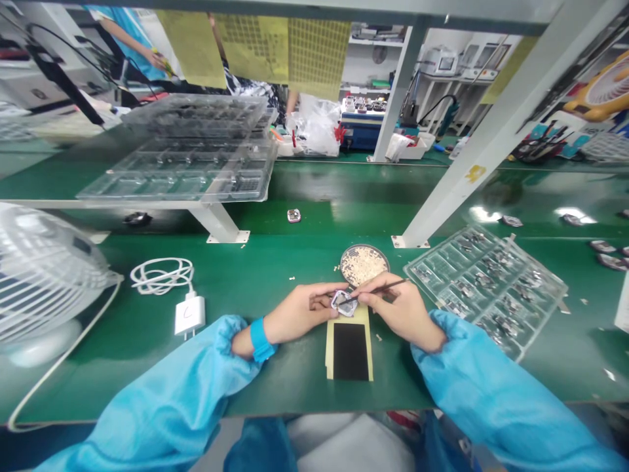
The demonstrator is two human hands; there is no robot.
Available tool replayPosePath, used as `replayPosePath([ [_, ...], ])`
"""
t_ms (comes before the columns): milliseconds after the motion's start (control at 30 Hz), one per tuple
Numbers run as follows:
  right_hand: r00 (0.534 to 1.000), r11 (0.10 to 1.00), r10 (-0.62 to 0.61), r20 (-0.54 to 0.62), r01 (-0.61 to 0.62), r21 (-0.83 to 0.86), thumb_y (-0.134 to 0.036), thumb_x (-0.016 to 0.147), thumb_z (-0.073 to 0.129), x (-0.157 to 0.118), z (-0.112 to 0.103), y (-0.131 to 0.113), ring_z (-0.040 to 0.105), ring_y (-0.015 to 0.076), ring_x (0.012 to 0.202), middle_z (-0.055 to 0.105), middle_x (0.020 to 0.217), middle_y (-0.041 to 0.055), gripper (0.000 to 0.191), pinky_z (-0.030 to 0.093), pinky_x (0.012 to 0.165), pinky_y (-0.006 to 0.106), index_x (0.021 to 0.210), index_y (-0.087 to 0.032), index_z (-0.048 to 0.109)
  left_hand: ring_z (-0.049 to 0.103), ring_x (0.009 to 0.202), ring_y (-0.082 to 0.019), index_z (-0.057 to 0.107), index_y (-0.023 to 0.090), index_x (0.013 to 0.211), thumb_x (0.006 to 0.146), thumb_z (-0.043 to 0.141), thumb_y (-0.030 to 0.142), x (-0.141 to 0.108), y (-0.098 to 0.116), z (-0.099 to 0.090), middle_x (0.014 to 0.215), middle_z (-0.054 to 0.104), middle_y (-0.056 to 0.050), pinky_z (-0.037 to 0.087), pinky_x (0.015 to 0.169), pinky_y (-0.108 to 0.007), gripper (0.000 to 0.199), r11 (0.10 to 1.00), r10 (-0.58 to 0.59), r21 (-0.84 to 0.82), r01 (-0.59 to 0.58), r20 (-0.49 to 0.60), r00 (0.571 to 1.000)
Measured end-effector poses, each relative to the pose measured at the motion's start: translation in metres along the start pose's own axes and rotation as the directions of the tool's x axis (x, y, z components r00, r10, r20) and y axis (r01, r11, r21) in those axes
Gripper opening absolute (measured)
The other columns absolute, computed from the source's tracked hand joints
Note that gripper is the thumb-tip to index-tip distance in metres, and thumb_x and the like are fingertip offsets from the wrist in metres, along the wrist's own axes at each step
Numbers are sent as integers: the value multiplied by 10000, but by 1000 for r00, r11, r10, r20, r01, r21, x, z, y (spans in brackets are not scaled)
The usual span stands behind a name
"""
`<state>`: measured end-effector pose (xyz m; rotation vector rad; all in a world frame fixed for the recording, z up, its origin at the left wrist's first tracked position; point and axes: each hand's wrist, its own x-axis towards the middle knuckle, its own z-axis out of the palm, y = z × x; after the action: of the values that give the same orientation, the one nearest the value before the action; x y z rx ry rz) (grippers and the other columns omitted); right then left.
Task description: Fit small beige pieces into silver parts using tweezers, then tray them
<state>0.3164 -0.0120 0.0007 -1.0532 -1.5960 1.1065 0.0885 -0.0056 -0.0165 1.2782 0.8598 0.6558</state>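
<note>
My left hand (pixel 304 309) holds a small square device casing (pixel 344 303) with rounded corners between thumb and fingers. In my right hand (pixel 396 307) is a thin dark tool, like tweezers (pixel 383 288), its tip over the open casing. Just behind both hands stands a round dish (pixel 364 264) full of small pale pieces. Below the casing, a black rectangle (pixel 350 352) lies on a yellow sheet (pixel 330 354) on the green table (pixel 289 387). Whether the tip touches a part inside the casing is too small to tell.
A compartment tray (pixel 486 282) of small parts lies right; a white charger (pixel 189 314) and a fan (pixel 49 275) stand left. Another casing (pixel 293 216) rests farther back. Shelf posts (pixel 442 151) rise behind. A person's arm (pixel 128 40) shows at the upper left.
</note>
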Motion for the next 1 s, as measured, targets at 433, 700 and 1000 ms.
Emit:
replayPosePath([
  [433, 986, 990, 139, -93, -136, 39, -404, 746, 816, 1, 7, 1, 577, 117, 533, 709, 753, 42, 279, 467, 483, 245, 815, -160, 700, 639, 859, -179, 613, 249, 1322, 887, 620, 249, -7, 8, 5, 1062, 707, -54, 516, 809, -306, 435, 743, 313, 647, -172, -109, 943],
  [700, 1000, 988, -10, 15, 8, 157, -565, 996, 409, -1, -6, -18, 631, 130, 642, 664, 696, 30, 513, 525, 648, 264, 734, -164, 594, 694, 900, -230, 528, 171, 1236, 713, 809, 407, 3, 13, -5, 1081, 733, -116, 541, 764, -297, 639, 998, -3, 64, 19, -247, 969],
  [1000, 821, 470, 139, -554, -547, -693, -464, 938, 555, -56, -148, -29, 631, 158, 732, 707, 813, 17, 295, 446, 688, 247, 978, -223, 722, 523, 565, -135, 595, 179, 998, 731, 767, 532, -8, 25, 10, 653, 655, -4, 394, 510, -209, 474, 989, -62, 125, 83, -168, 984],
])
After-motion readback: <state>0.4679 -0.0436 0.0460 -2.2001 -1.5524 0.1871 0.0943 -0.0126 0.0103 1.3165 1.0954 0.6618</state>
